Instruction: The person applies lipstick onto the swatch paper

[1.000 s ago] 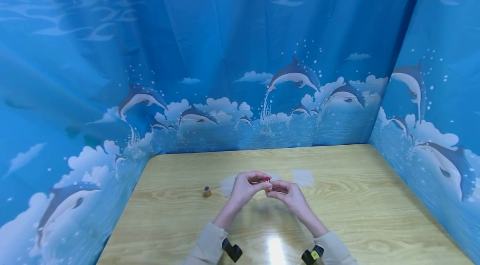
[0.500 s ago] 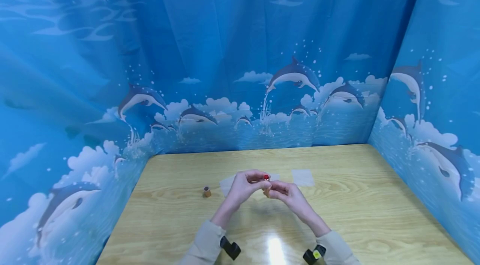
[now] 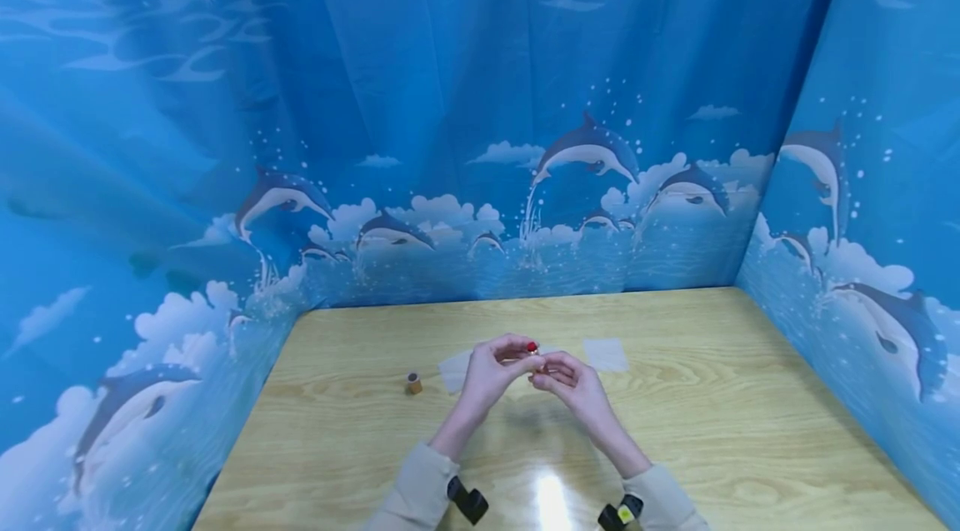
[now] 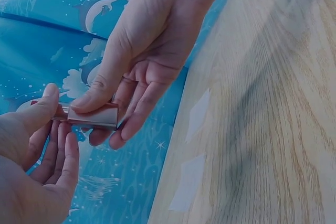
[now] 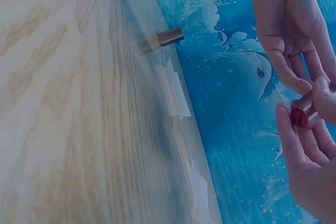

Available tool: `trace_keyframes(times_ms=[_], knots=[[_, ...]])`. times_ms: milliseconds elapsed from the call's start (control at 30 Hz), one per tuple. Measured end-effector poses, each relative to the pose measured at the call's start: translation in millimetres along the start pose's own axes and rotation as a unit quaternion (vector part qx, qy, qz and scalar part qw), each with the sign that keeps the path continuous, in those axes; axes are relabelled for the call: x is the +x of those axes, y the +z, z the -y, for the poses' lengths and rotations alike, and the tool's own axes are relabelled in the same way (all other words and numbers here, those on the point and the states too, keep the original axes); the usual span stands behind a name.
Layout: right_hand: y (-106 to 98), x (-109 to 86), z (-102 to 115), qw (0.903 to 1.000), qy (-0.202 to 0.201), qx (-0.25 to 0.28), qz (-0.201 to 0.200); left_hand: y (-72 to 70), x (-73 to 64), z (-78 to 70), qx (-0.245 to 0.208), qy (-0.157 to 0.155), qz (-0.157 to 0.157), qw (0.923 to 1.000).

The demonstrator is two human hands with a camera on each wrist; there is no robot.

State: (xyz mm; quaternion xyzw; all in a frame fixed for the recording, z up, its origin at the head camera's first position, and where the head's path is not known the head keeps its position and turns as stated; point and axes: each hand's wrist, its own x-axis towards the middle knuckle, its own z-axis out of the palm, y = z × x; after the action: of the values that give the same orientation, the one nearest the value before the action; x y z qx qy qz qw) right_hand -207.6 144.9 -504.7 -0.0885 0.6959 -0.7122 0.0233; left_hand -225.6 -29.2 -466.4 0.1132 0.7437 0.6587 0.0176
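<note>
Both hands meet over the middle of the table around an uncapped lipstick with a rose-gold tube. Its red tip points up just above the left fingertips in the head view. My left hand pinches the narrower neck near the red end between thumb and fingers. Around the wider base, the thumb and fingers of my right hand grip from the other side. Fingers hide much of the tube. A matching cap stands upright on the table to the left, its dark opening facing up.
Behind the hands, two pale sheets lie flat on the wooden table: a left sheet partly covered by the left hand, and a right sheet. Blue dolphin-print curtains hang along the back and sides.
The red tip has risen slightly in the head view. The right fingers have shifted on the base, covering more of the tube than half a second ago. The cap stays put.
</note>
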Motion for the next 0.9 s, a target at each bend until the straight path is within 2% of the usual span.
trace_keyframes(times_ms=[200,367,567,900], knots=[[0.5,0.4,-0.5,0.9999,-0.002,0.013,-0.007,1.8,1.2,1.2,-0.017,-0.003,-0.010,0.9998],[1.0,0.7,0.5,0.9994,-0.013,0.017,-0.027,2.5,1.8,2.3,-0.027,0.013,-0.010,0.9995],[-5.7,1.6,1.9,0.9972,-0.027,0.021,-0.067,-0.2,2.1,6.4,0.000,0.031,-0.007,0.9995],[-18.3,1.2,3.2,0.9955,-0.001,-0.001,-0.095,-9.7,-1.1,12.6,0.012,0.028,-0.021,0.9993]])
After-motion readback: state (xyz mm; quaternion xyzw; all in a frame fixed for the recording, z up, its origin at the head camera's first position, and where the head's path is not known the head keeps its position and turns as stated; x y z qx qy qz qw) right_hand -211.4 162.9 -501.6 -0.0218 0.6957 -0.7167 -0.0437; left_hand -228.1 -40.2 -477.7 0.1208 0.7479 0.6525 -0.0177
